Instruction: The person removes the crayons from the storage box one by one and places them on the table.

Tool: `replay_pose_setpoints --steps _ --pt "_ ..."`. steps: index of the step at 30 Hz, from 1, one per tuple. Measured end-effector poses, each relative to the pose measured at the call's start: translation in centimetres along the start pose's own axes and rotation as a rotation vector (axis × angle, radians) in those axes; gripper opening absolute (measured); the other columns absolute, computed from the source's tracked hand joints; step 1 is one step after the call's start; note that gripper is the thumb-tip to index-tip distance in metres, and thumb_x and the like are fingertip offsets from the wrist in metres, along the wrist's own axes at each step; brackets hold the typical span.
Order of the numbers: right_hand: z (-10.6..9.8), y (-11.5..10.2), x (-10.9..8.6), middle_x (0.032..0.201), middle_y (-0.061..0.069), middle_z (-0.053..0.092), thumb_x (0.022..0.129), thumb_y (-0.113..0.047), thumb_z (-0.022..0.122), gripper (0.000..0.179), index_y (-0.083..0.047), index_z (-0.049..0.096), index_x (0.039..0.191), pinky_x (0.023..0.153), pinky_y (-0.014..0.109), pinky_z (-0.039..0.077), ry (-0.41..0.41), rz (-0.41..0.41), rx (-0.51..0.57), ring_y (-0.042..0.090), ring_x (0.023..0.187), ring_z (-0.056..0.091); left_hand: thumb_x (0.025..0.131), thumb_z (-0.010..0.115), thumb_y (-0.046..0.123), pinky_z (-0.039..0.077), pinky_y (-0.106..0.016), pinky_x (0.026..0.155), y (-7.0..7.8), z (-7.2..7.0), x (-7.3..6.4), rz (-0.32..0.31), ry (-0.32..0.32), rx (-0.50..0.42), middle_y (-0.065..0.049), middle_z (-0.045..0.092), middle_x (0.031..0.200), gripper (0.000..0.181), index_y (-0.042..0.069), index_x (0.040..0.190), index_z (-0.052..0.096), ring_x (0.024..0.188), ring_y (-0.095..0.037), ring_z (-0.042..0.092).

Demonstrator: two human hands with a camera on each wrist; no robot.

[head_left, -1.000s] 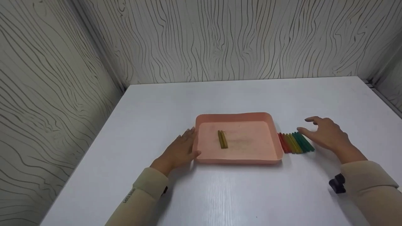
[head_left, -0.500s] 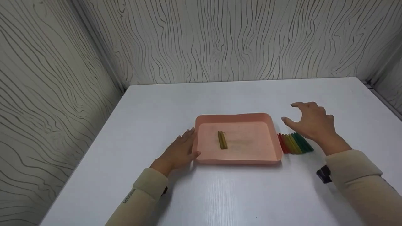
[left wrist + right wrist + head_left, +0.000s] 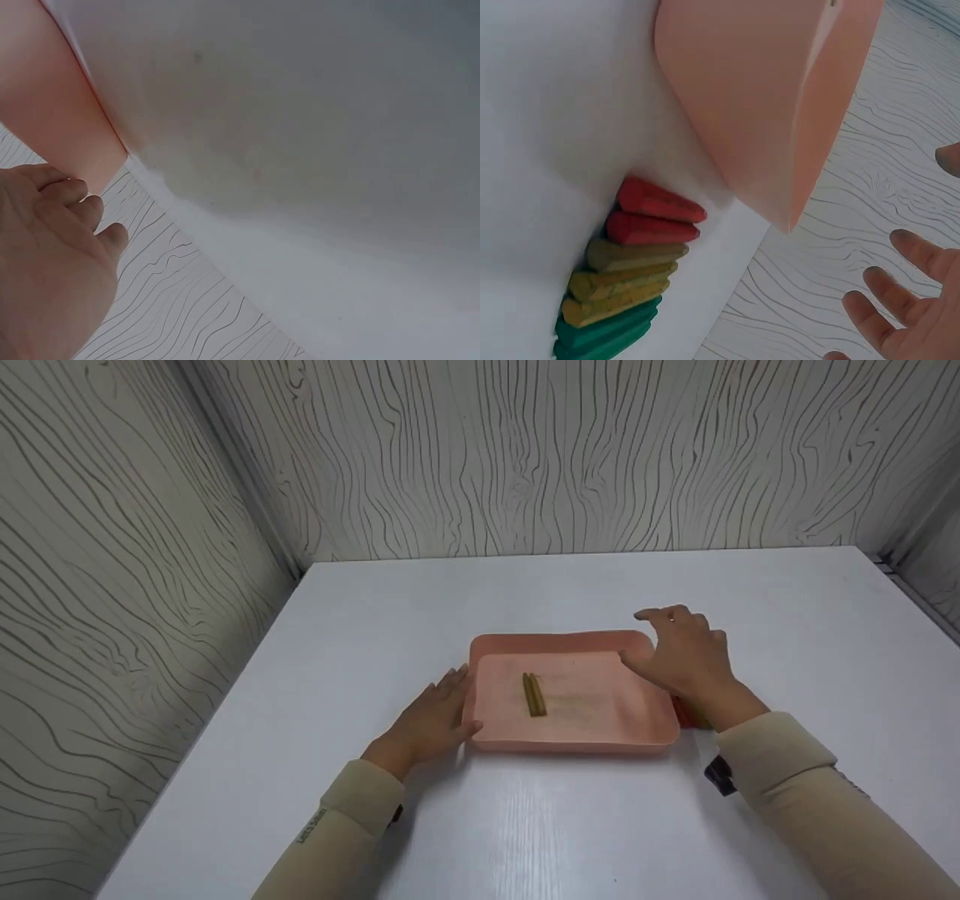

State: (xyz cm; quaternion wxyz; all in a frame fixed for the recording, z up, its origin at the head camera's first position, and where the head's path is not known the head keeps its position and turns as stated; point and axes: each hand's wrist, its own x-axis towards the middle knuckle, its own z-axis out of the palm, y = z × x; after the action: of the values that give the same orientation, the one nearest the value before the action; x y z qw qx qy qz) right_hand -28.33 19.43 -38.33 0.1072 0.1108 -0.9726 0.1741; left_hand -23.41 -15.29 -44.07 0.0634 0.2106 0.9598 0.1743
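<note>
A pink tray (image 3: 570,748) lies on the white table, with two olive-yellow crayons (image 3: 534,695) side by side in its left half. My left hand (image 3: 427,724) rests against the tray's left wall, fingers extended along it and thumb at the rim. Over the tray's right edge hovers my right hand (image 3: 686,656), thumb and fingers spread apart with nothing between them. Beneath it, a row of crayons runs along the tray's right side; the right wrist view shows red crayons (image 3: 656,202), yellowish crayons (image 3: 619,281) and green crayons (image 3: 607,330). In the head view that hand hides most of the row.
The white table (image 3: 525,825) reaches back to a wood-grain patterned wall (image 3: 525,457). A second patterned wall (image 3: 112,585) stands along the left. Faint smudges mark the tray's floor.
My right hand has moved left from beside the green crayons to above the tray's right edge, its fingers still spread. The left hand, the tray and the two crayons inside stay put.
</note>
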Motion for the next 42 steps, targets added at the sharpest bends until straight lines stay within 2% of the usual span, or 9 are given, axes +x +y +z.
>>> replay_pose_setpoints --steps 7,17,22,25,29,35,38,42 --pt "1.8 -1.7 0.3 0.129 0.024 0.047 0.086 -0.045 0.061 0.061 -0.007 0.052 0.133 0.085 0.064 0.035 -0.031 -0.045 -0.005 0.045 0.113 0.044 0.097 0.042 0.047 0.013 -0.043 0.114 0.0 0.0 0.1 -0.005 0.003 0.004 -0.006 0.011 0.159 0.075 0.005 0.153 0.015 0.144 -0.022 0.008" --pt "3.8 -3.6 0.5 0.127 0.022 0.05 0.085 -0.046 0.061 0.061 -0.009 0.054 0.133 0.088 0.063 0.034 -0.073 -0.07 0.015 0.044 0.115 0.044 0.098 0.043 0.044 0.013 -0.043 0.114 0.0 0.1 0.1 -0.012 -0.004 0.021 -0.005 0.009 0.159 0.073 0.006 0.153 0.014 0.144 -0.021 0.007" --pt "4.8 -4.1 0.6 0.126 0.022 0.052 0.085 -0.044 0.061 0.06 -0.008 0.055 0.133 0.098 0.062 0.027 -0.092 -0.095 0.023 0.044 0.12 0.042 0.097 0.044 0.045 0.013 -0.042 0.114 0.0 0.1 0.2 -0.015 -0.008 0.028 -0.005 0.009 0.159 0.074 0.005 0.153 0.014 0.144 -0.021 0.007" --pt "5.2 -4.4 0.6 0.131 0.018 0.051 0.086 -0.042 0.06 0.059 -0.009 0.053 0.134 0.103 0.061 0.026 -0.142 -0.086 0.064 0.039 0.125 0.041 0.097 0.044 0.045 0.013 -0.042 0.114 0.2 0.0 0.2 -0.02 -0.014 0.034 -0.005 0.009 0.159 0.074 0.005 0.153 0.014 0.144 -0.02 0.006" --pt "5.9 -5.0 0.6 0.135 0.015 0.05 0.087 -0.04 0.059 0.058 -0.008 0.051 0.134 0.099 0.063 0.031 -0.196 -0.066 0.114 0.035 0.121 0.045 0.098 0.043 0.046 0.012 -0.04 0.114 0.3 0.1 0.3 -0.032 -0.02 0.043 -0.004 0.009 0.159 0.074 0.006 0.153 0.014 0.144 -0.019 0.006" --pt "7.3 -6.1 0.8 0.123 0.012 0.055 0.083 -0.036 0.061 0.05 -0.008 0.058 0.125 0.088 0.06 0.036 -0.155 -0.106 0.08 0.03 0.099 0.053 0.098 0.043 0.045 0.013 -0.04 0.114 0.3 0.2 0.3 -0.025 -0.014 0.042 -0.004 0.01 0.159 0.073 0.006 0.153 0.014 0.144 -0.02 0.007" --pt "7.9 -6.6 0.9 0.12 0.009 0.056 0.083 -0.036 0.06 0.048 -0.01 0.059 0.123 0.085 0.057 0.036 -0.154 -0.107 0.073 0.03 0.1 0.052 0.098 0.042 0.045 0.013 -0.041 0.114 0.1 0.2 0.3 -0.014 -0.007 0.036 -0.005 0.01 0.159 0.073 0.005 0.153 0.014 0.144 -0.021 0.007" --pt "8.4 -7.1 0.9 0.119 0.009 0.056 0.088 -0.043 0.057 0.047 -0.011 0.059 0.123 0.084 0.057 0.036 -0.162 -0.109 0.058 0.031 0.108 0.051 0.098 0.04 0.046 0.013 -0.043 0.114 0.0 0.1 0.2 -0.004 -0.001 0.02 -0.006 0.01 0.159 0.073 0.005 0.153 0.014 0.144 -0.022 0.007"
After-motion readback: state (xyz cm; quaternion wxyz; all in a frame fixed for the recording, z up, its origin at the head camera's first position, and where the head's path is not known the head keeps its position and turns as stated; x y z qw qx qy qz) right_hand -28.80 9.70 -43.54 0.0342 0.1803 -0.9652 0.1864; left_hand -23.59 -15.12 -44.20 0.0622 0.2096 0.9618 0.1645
